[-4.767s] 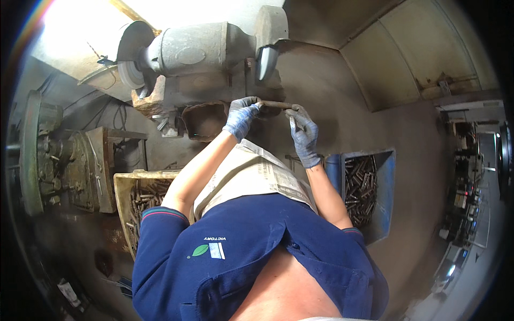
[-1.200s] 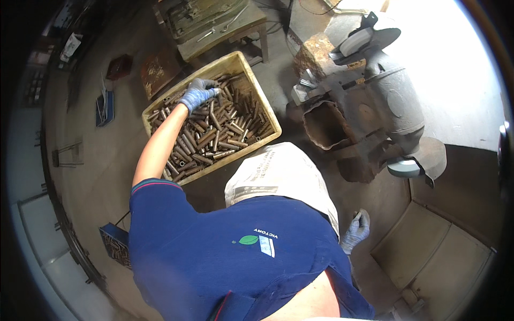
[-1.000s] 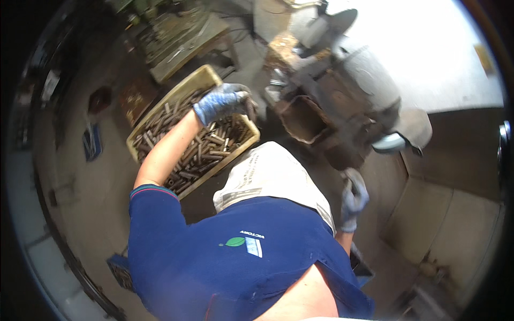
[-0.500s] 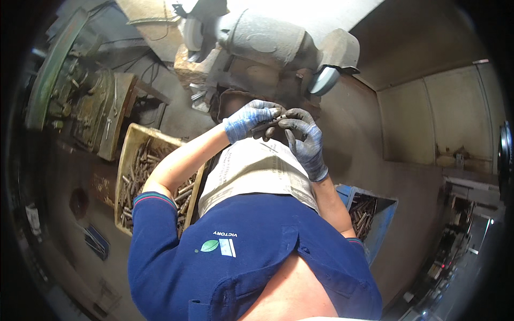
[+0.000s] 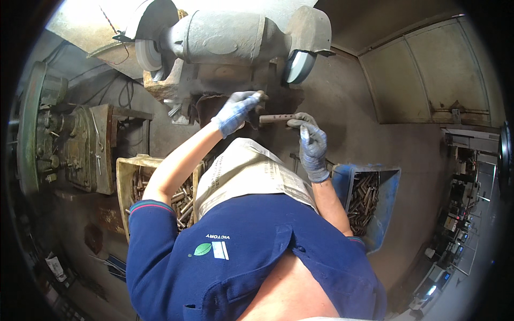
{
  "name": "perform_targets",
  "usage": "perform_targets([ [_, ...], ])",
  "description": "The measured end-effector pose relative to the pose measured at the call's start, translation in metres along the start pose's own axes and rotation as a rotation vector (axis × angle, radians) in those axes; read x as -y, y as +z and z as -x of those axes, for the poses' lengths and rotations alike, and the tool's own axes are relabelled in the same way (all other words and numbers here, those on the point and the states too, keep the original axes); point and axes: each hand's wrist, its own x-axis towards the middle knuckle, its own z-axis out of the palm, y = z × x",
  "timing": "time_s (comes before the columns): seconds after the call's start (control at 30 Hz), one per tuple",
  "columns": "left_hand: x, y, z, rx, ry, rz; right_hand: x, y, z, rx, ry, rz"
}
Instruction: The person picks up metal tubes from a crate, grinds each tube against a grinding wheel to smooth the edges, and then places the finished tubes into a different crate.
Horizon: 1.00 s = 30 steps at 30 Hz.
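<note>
Head cam: R hand (image 5: 313,145) grips tube (image 5: 274,118) by one end, held out in front of grinder (image 5: 222,38). L hand (image 5: 234,113) fingers curled, can't tell if holding anything. Tube's in neither bin yet; more pcs (image 5: 364,199) in blue bin (image 5: 386,200) & yellowish bin (image 5: 123,187).

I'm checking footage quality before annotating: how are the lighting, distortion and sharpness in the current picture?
Head view: glare washes out the wall behind the grinder; head view: the corners go black and straight edges bend near the rim; head view: the tube in the right hand shows fairly clear outlines.
</note>
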Motion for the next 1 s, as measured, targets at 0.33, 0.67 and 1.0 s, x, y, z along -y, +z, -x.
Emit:
perform_targets([
  [0.33, 0.027, 0.042, -0.027, -0.365, 0.391, -0.459, -0.039, -0.040, -0.036, -0.099, 0.147, -0.242],
  [0.67, 0.031, 0.051, -0.052, -0.404, 0.460, -0.495, -0.051, -0.057, -0.049, -0.133, 0.183, -0.282],
  [1.0, 0.045, 0.048, -0.081, -0.488, 0.252, -0.196, -0.062, -0.062, -0.052, -0.126, 0.283, -0.153],
])
